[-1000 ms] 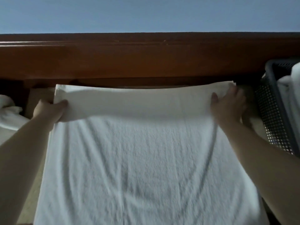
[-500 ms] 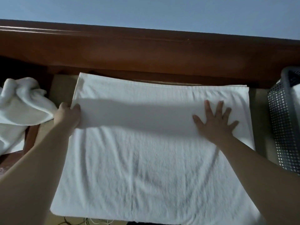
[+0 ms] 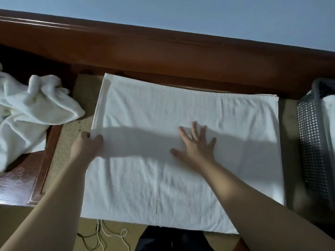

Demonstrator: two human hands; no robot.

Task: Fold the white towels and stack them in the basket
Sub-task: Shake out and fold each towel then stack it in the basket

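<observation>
At the far left a crumpled white towel lies in a loose heap, partly over a dark polished wooden surface and partly over the edge of the tan tabletop.

Next comes the left hand — it grips the left edge of the spread white towel about halfway down that side, fingers curled round the hem, thumb on top. The forearm runs down to the lower left corner of the view.

The spread towel lies flat on the tabletop, filling most of the middle; its far edge sits close against the reddish-brown wooden rail, and its near edge reaches the front of the tabletop. A doubled layer shows at the far right corner, so it appears folded once. A broad shadow crosses it between the hands.

The right hand rests palm-down near the towel's centre, fingers straight and spread, holding nothing — just pressing on the cloth.

Below the towel's near edge, some thin cords lie tangled on the floor.

At the far right stands the dark mesh basket, just beside the towel's right edge, with white towel cloth visible inside it.
</observation>
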